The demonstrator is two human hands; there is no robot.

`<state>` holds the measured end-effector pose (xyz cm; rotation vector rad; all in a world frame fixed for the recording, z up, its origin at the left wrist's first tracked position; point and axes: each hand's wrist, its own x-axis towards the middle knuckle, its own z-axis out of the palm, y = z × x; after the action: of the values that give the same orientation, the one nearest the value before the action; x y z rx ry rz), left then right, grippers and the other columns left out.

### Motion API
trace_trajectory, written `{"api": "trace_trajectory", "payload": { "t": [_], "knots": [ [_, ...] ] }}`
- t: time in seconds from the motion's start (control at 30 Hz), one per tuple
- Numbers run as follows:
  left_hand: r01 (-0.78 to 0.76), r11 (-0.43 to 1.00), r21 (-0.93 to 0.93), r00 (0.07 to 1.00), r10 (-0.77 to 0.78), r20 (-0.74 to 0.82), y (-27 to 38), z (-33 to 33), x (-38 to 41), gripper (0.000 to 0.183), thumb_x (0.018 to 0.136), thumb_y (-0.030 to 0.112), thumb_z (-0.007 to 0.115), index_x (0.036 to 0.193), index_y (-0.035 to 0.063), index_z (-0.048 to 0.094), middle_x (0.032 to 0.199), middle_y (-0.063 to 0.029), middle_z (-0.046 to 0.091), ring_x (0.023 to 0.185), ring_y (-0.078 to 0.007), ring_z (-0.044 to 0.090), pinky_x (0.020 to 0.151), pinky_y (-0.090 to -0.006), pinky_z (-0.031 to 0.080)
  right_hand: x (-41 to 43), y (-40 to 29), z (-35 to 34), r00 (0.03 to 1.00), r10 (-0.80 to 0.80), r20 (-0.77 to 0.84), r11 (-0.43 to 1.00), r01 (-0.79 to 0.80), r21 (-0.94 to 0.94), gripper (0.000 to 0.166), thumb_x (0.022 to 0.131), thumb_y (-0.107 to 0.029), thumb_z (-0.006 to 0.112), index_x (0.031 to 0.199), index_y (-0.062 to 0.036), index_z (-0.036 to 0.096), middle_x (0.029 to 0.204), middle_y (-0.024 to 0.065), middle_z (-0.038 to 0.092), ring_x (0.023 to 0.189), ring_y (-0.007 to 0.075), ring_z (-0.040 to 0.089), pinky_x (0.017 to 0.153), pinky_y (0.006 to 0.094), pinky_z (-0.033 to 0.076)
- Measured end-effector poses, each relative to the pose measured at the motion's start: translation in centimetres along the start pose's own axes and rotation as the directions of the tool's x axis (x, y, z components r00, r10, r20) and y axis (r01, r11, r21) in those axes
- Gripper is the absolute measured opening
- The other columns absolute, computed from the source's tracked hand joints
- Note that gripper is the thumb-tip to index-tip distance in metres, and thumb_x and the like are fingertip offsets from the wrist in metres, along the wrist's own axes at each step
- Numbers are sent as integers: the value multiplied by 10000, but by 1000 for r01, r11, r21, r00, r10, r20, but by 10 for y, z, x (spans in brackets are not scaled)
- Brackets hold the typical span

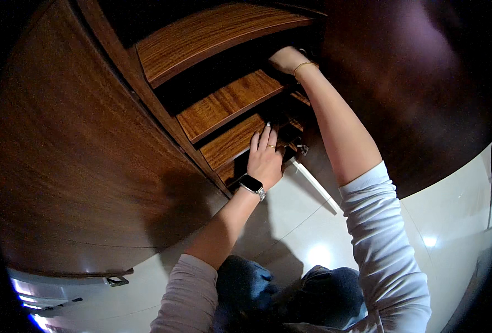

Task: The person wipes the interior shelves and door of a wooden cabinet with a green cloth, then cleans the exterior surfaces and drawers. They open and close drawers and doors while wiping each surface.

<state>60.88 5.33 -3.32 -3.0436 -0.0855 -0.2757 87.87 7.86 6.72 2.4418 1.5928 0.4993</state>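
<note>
A wooden cabinet stands before me with stacked shelves. My right hand (288,60), with a gold bracelet (305,66) at the wrist, reaches into the dark gap beneath the top shelf (212,37). Its fingertips are lost in shadow, so whatever it touches is hidden. Lower down, my left hand (266,156) lies palm down by the front of a lower shelf (233,141), fingers stretched forward and slightly apart. It wears a ring and a smartwatch (251,183); no held object shows. Between the hands is the middle shelf (231,104).
A large brown wood panel (83,145) fills the left side, and a dark door panel (395,104) rises on the right. A metal hinge (302,149) sits near a white strip (314,185) that slants over the pale tiled floor (420,224). My knees (246,279) are close below.
</note>
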Motion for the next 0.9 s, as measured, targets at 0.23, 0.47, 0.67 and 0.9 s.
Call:
{"api": "trace_trajectory", "payload": {
  "t": [0.23, 0.47, 0.67, 0.9],
  "knots": [
    [36, 999, -11, 949, -38, -314, -12, 40, 0, 563, 822, 370, 509, 1312, 104, 432, 1387, -149, 368, 1268, -353, 303, 1050, -496, 200, -33, -128, -112, 984, 7, 176, 924, -74, 376, 400, 882, -320, 386, 1101, -97, 635, 1178, 125, 593, 1074, 310, 568, 920, 431, 420],
    [-4, 998, -63, 942, -18, -334, -13, 35, -5, 478, 844, 305, 483, 1252, 57, 464, 1473, -156, 213, 1344, -281, 219, 1053, -414, 209, -1, -167, -112, 952, -283, 118, 831, 182, 525, 463, 910, -392, 358, 1190, -95, 575, 1239, 143, 544, 1108, 305, 538, 953, 404, 393],
    [-48, 999, -20, 931, 37, -364, -16, 20, -4, 327, 879, 209, 429, 1044, 17, 636, 1403, -158, 364, 1293, -284, 307, 1056, -388, 214, 27, -74, -51, 999, 3, -46, 876, 19, 481, 410, 915, -358, 399, 1157, -86, 587, 1202, 157, 564, 1060, 298, 561, 913, 372, 424],
    [-20, 1000, -14, 946, 14, -323, -8, 16, -5, 338, 835, 204, 491, 1069, 5, 633, 1384, -179, 378, 1278, -299, 317, 1056, -411, 205, 17, -21, -20, 950, 298, -97, 914, -255, 316, 397, 895, -380, 414, 1100, -116, 627, 1161, 112, 599, 1036, 286, 579, 889, 373, 443]
  ]
}}
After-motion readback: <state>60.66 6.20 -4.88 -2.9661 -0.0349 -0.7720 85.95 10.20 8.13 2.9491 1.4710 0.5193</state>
